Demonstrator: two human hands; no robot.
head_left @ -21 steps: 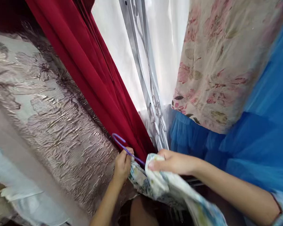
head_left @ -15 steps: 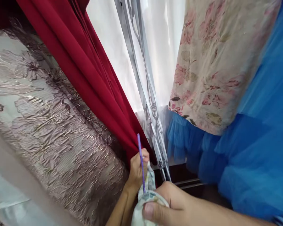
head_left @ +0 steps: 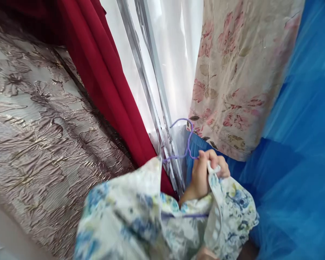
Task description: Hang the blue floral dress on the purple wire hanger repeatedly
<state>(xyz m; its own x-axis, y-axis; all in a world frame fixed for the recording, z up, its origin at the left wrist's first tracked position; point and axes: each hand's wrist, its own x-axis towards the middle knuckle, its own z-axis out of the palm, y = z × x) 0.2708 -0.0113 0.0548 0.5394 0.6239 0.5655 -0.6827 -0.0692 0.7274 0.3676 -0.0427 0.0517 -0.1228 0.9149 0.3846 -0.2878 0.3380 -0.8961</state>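
My left hand (head_left: pixel 203 175) is closed around the neck of a purple wire hanger (head_left: pixel 188 139) and pinches a white strap of the garment against it. The hanger's hook points up in front of the window. A white garment with a blue floral print (head_left: pixel 130 216) is draped over the hanger and fills the lower middle of the view, hiding my left forearm. The hanger's lower bar shows as a purple line through the cloth. Only a sliver of my right hand (head_left: pixel 206 255) shows at the bottom edge, under the garment; its grip is hidden.
A red curtain (head_left: pixel 103 83) and a shiny brocade curtain (head_left: pixel 43 122) hang at the left. A metal window grille (head_left: pixel 148 90) with white sheer cloth stands behind. A cream cloth with pink flowers (head_left: pixel 233 79) and blue tulle (head_left: pixel 300 144) hang at the right.
My left hand has moved right and up with the hanger, from the red curtain towards the blue tulle. The hook has turned upright. The garment now spreads across the foreground and my right hand dropped low.
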